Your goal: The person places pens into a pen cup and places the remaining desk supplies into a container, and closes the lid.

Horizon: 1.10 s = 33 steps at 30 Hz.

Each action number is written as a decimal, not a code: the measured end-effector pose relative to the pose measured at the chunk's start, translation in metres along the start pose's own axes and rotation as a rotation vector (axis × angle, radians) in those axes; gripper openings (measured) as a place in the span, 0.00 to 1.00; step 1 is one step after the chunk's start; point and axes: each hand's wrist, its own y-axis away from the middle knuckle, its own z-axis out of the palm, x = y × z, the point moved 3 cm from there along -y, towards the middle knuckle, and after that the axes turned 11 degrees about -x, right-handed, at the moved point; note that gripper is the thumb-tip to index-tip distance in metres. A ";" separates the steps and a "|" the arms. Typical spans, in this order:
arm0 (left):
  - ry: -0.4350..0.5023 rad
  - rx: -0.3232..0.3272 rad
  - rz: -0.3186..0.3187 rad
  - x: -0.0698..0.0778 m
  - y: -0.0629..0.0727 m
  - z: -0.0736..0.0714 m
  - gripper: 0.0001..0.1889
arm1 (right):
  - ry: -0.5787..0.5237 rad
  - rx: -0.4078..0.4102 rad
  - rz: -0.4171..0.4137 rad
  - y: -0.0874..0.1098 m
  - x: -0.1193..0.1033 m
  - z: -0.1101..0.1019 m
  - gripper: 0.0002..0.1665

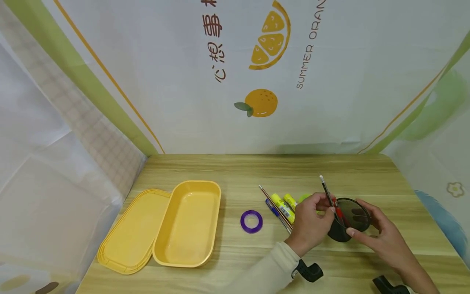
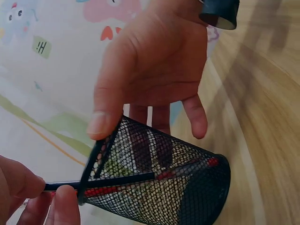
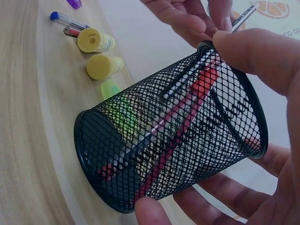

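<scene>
My left hand (image 1: 311, 220) pinching a slim dark pencil (image 1: 326, 189), my right hand (image 1: 383, 234) curled round a cylindrical black wire-mesh cup (image 3: 173, 136).

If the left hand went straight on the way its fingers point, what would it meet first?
The left hand would likely meet the rim of the black mesh pen cup; depth is unclear.

Blk mesh cup (image 1: 338, 234) in R hand (image 1: 382, 233), red pen (image 1: 339, 213) inside, blk pencil (image 1: 325, 188) partway in, pinched by L hand (image 1: 311, 220)
</scene>
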 end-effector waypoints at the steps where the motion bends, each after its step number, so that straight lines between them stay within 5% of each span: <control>1: -0.007 -0.002 0.000 -0.001 0.000 0.000 0.11 | 0.000 -0.002 -0.001 0.000 0.001 0.000 0.51; 26: -0.159 -0.006 -0.003 -0.010 0.004 -0.004 0.14 | -0.001 -0.014 0.019 0.000 -0.002 -0.001 0.51; 33: -0.140 -0.006 -0.014 -0.012 0.006 -0.006 0.15 | -0.006 -0.001 0.000 0.000 -0.004 -0.001 0.51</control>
